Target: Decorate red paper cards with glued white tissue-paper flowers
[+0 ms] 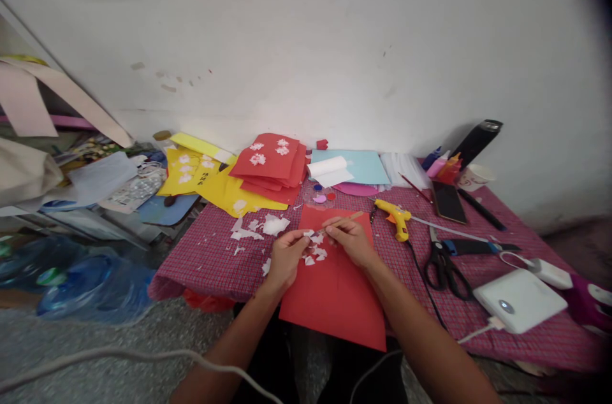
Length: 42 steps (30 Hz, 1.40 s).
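Observation:
A sheet of red paper [335,302] lies on the checked cloth in front of me and hangs over the table's front edge. Several torn white paper scraps [319,253] are clustered on its upper part. My left hand [287,256] is closed in a pinch at the left of this cluster, with a small white paper scrap at its fingertips. From the right, my right hand [350,241] grips a thin wooden stick [352,217], its lower end down among the scraps. The fingers partly hide that end. More torn white paper [276,224] lies to the left of the sheet.
Red cards with white flowers [270,158] and yellow sheets [229,190] lie at the back left. A yellow glue gun [394,216], black scissors [445,270], a knife [471,247] and a white power bank [520,299] lie to the right. A cable [143,354] crosses the foreground.

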Tool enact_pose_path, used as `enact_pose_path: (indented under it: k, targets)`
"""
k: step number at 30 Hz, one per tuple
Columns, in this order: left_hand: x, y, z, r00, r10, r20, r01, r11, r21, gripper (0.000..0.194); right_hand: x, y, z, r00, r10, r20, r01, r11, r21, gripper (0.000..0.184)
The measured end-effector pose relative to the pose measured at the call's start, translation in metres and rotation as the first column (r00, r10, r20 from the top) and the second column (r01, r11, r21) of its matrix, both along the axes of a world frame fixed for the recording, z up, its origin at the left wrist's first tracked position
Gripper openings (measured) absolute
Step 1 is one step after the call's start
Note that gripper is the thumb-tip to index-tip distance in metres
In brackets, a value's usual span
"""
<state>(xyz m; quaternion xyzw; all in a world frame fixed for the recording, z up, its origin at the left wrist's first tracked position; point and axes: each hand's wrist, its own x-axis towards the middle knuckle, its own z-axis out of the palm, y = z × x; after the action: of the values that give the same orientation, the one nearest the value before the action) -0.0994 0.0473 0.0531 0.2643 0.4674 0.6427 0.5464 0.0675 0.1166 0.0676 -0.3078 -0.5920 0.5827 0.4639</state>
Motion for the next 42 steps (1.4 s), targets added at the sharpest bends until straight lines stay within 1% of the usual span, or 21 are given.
enact_pose_path:
  k: [4, 7, 11, 14, 17, 20, 23, 26, 30, 33, 35, 40, 42]
  targets:
    - [-0.0005, -0.0002, -0.0028, 1.000, -0.004, -0.023, 0.004, 1.000, 0.003, 0.033, -0.0005, -0.0005, -0.0009, 0.999, 0.006, 0.039, -0.008, 0.999, 0.047, 0.021]
    - [-0.0006, -0.0010, -0.0014, 1.000, -0.003, -0.023, 0.003, 1.000, -0.002, 0.034, -0.0012, -0.0007, 0.0000, 0.998, -0.003, 0.065, -0.001, 0.998, 0.065, 0.024]
    - [-0.0003, -0.0026, 0.0033, 1.000, -0.023, 0.005, 0.023, 1.000, -0.005, 0.038, -0.0031, -0.0020, 0.0010, 0.998, 0.030, 0.056, -0.031, 0.999, 0.016, 0.027]
    - [0.0002, -0.0037, 0.0039, 0.999, -0.041, -0.001, 0.041, 0.999, -0.002, 0.037, -0.0051, -0.0043, 0.0026, 0.998, 0.051, 0.041, -0.050, 0.998, -0.030, 0.027]
    - [0.0006, -0.0046, 0.0005, 0.997, -0.074, -0.026, 0.074, 0.997, -0.003, 0.036, -0.0069, -0.0065, 0.0054, 0.997, 0.037, 0.069, -0.037, 0.999, -0.002, 0.025]
    - [0.0004, -0.0056, -0.0025, 0.992, -0.103, -0.069, 0.103, 0.995, 0.007, 0.035, -0.0067, -0.0067, 0.0065, 0.996, 0.017, 0.089, -0.021, 0.999, 0.041, 0.028]
    - [-0.0002, -0.0062, -0.0014, 0.991, -0.111, -0.078, 0.112, 0.994, 0.012, 0.034, -0.0035, -0.0045, 0.0044, 0.999, 0.041, 0.035, -0.042, 0.999, 0.026, 0.021]
    - [-0.0009, -0.0066, 0.0019, 0.991, -0.123, -0.049, 0.124, 0.992, 0.008, 0.034, 0.0001, -0.0027, 0.0028, 0.997, 0.074, -0.012, -0.074, 0.997, 0.018, 0.020]
    - [-0.0008, -0.0070, 0.0027, 0.989, -0.141, -0.047, 0.142, 0.990, 0.018, 0.034, -0.0004, -0.0040, 0.0060, 0.997, 0.073, 0.003, -0.073, 0.997, -0.033, 0.021]
    - [-0.0001, -0.0077, 0.0005, 0.986, -0.143, -0.084, 0.147, 0.989, 0.034, 0.033, -0.0030, -0.0055, 0.0082, 0.998, 0.036, 0.058, -0.037, 0.999, 0.017, 0.028]
    - [0.0000, -0.0083, -0.0007, 0.983, -0.145, -0.113, 0.150, 0.988, 0.043, 0.032, -0.0037, -0.0057, 0.0076, 0.997, 0.023, 0.067, -0.026, 0.999, 0.045, 0.032]
    - [-0.0007, -0.0097, -0.0003, 0.976, -0.156, -0.153, 0.164, 0.985, 0.044, 0.031, -0.0004, -0.0048, 0.0040, 0.991, 0.123, -0.048, -0.123, 0.992, -0.012, 0.021]
    - [-0.0009, -0.0097, 0.0004, 0.978, -0.151, -0.146, 0.158, 0.986, 0.042, 0.031, 0.0010, -0.0044, 0.0039, 0.988, 0.133, -0.072, -0.135, 0.991, -0.021, 0.020]
